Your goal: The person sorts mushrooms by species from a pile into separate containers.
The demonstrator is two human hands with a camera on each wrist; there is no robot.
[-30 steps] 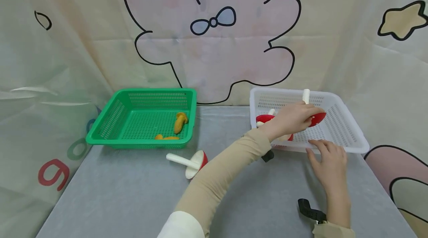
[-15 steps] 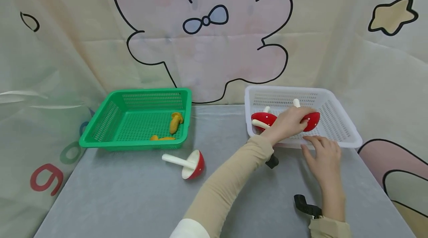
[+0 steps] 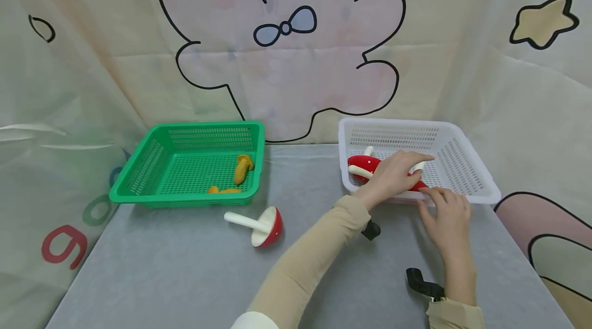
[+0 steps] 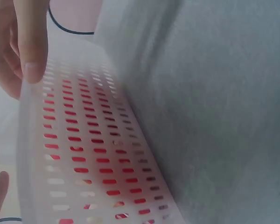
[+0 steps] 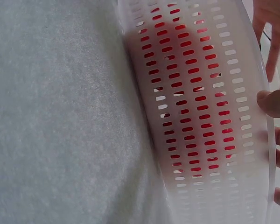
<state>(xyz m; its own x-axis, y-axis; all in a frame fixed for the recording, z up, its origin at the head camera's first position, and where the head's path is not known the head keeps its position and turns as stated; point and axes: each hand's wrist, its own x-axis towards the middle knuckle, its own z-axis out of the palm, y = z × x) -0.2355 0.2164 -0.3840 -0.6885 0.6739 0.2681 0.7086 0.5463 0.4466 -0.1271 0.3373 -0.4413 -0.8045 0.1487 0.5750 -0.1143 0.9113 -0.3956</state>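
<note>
My left hand (image 3: 393, 172) hovers over the white basket (image 3: 472, 175), fingers extended and apart. Just below it a red-capped toy mushroom (image 3: 420, 185) with a white stem lies in the basket, partly hidden by both hands. To its left are other red toy mushrooms (image 3: 363, 162) with pale stems. My right hand (image 3: 450, 221) grips the basket's front rim, thumb outside and fingers over the inner side, as the right wrist view shows. In that view the fingers of the left hand (image 5: 274, 32) hang straight above the basket. Red caps show through the wall slots.
A green basket (image 3: 139, 199) on the left holds yellow-brown toy mushrooms (image 3: 243, 168). Another red-capped toy mushroom (image 3: 270, 227) lies on the grey tabletop (image 3: 185, 267) between the baskets, stem pointing left. A printed curtain (image 3: 296, 82) hangs behind the table.
My left hand has lowered the red toy mushroom into the white basket and let go of it, its fingers spreading. The right hand has stayed at the front rim. The view shifted slightly earlier.
</note>
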